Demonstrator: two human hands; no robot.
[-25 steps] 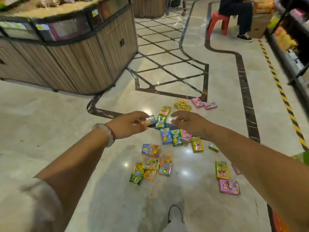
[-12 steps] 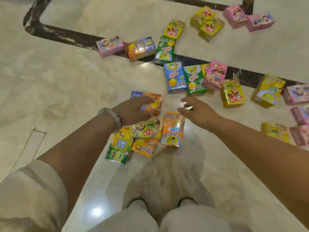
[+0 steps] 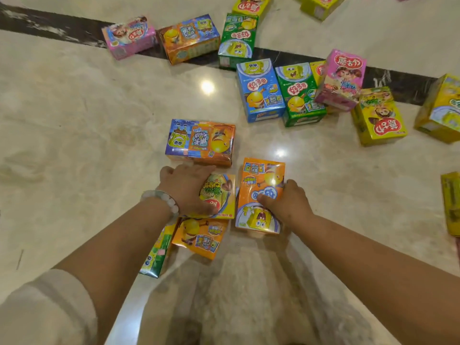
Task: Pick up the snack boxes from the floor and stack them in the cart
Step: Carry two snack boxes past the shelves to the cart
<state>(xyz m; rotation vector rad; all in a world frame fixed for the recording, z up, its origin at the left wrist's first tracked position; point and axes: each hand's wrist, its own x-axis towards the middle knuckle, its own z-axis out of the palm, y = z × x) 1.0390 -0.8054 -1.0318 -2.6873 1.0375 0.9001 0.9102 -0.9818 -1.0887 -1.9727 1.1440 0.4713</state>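
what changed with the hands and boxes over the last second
Both hands came down from hovering over the pile as the person bent closer. The left hand now grips the yellow-green box; the right hand grips the upright orange box. Neither box has visibly left the floor. The blue-and-orange box and the other scattered boxes lie where they were.

Boxes half-buried and cut off at the edges

Left hand covers most of the yellow box; left forearm hides much of the green box; top-edge yellow boxes and right-edge box cropped.
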